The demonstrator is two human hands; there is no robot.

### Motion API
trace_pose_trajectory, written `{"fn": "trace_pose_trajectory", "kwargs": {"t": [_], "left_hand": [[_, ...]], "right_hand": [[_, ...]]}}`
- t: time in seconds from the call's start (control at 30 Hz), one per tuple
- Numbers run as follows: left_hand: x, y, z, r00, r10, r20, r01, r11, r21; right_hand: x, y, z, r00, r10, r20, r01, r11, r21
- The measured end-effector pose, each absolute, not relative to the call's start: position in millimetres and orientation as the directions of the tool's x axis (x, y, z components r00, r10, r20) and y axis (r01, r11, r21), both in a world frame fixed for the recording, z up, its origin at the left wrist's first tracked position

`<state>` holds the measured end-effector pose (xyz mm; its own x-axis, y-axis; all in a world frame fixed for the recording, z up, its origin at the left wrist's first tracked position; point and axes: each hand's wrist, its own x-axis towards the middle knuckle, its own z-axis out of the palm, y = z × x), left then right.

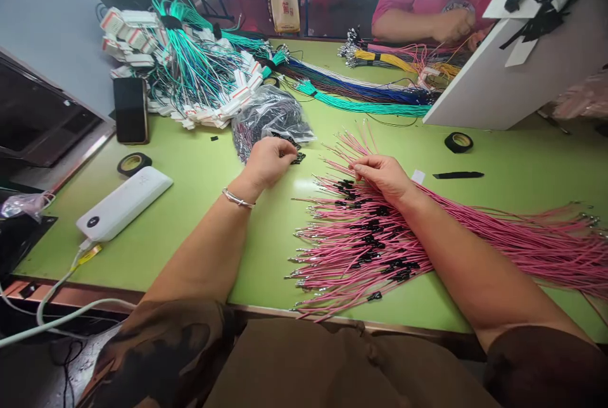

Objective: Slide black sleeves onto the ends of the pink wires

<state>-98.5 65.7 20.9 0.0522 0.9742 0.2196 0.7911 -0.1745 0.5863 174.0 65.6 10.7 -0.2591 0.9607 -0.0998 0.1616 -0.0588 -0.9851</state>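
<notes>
My left hand [270, 161] is at the mouth of a clear plastic bag [273, 113] of dark parts, thumb and fingers pinched together. Small black pieces [299, 158] lie right by its fingertips; whether one is in the pinch I cannot tell. My right hand [382, 175] is closed, thumb against forefinger, on a pink wire at the upper edge of a spread bundle of pink wires [456, 224]. Many of these wires carry small black sleeves [373, 240] a short way from their metal-tipped left ends. The forearm crosses over the bundle.
Teal wire harnesses with white connectors [190, 59] are heaped behind, beside a phone [130, 110]. A white power bank [124, 204] and tape rolls [459, 142] lie on the green table [190, 256]. A white panel [503, 72] stands right; another person's hand [453, 25] works beyond.
</notes>
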Motion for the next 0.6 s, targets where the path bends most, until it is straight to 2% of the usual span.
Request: {"fn": "trace_pose_trajectory", "kwargs": {"t": [0.13,0.3,0.37,0.43,0.47,0.53,0.6], "left_hand": [[-106.0,73.2,6.2,0.242,0.954,0.179,0.895,-0.29,0.338],[-92.8,68.1,2.3,0.309,0.93,0.199,0.93,-0.339,0.14],[-89.1,65.9,4.5,0.313,0.925,0.218,0.935,-0.34,0.103],[-86.3,65.2,8.2,0.262,0.933,0.245,0.937,-0.307,0.165],[-84.5,65.2,10.6,0.21,0.942,0.261,0.927,-0.277,0.252],[-79.2,64.6,15.5,0.083,0.963,0.256,0.823,-0.211,0.528],[-70.8,62.4,19.6,0.011,0.985,0.175,0.569,-0.15,0.808]], "right_hand": [[171.4,64.9,9.8,-0.252,0.961,-0.115,0.203,-0.064,-0.977],[167.5,62.6,12.3,-0.232,0.971,-0.055,0.31,0.02,-0.95],[165.8,61.5,14.4,-0.234,0.971,-0.039,0.331,0.042,-0.943],[164.2,60.7,15.7,-0.242,0.97,-0.04,0.337,0.045,-0.94],[163.7,60.4,15.9,-0.244,0.969,-0.04,0.335,0.045,-0.941],[163.4,60.2,15.3,-0.247,0.969,-0.03,0.332,0.055,-0.942],[163.8,60.2,14.1,-0.252,0.968,-0.013,0.336,0.075,-0.939]]}}
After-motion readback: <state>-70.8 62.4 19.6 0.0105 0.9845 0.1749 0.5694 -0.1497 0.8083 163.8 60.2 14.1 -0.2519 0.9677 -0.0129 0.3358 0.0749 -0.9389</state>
